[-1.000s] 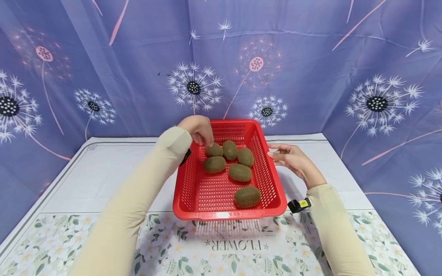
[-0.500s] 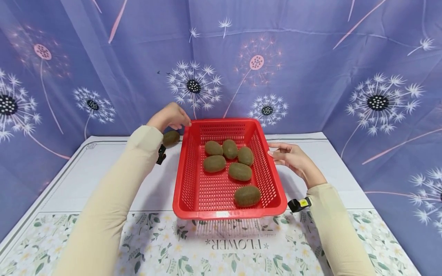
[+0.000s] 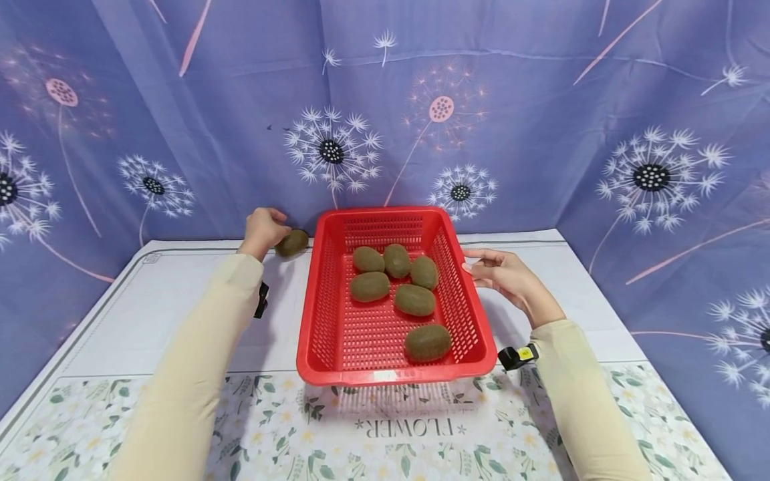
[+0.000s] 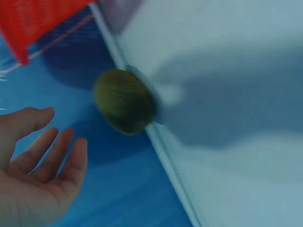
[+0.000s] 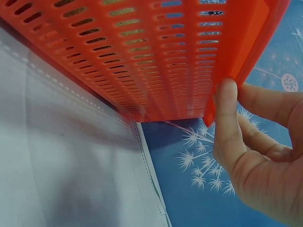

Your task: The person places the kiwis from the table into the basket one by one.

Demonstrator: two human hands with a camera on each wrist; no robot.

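Several brown kiwis (image 3: 415, 300) lie in a red perforated basket (image 3: 394, 379) in the middle of the head view. One more kiwi (image 3: 293, 243) is outside it, by the cloth's back edge on the left. Beside that lone kiwi is my left hand (image 3: 265, 229); in the left wrist view its fingers are loosely bent, with a gap between them and the kiwi (image 4: 124, 101). My right hand (image 3: 511, 279) holds the basket's right rim. From the right wrist, thumb and forefinger (image 5: 262, 101) are seen pinching that rim, kiwis showing through the slots.
A white cloth (image 3: 180, 307) with a floral front band (image 3: 409, 454) covers the table. Blue dandelion-print curtains (image 3: 385, 107) rise right behind its back edge and along both sides. The basket's left wall stands between the lone kiwi and the other kiwis.
My left hand has left the inside of the basket, passed over its left rim and come down beside the lone kiwi. The right hand stays at the rim; the view shifts slightly.
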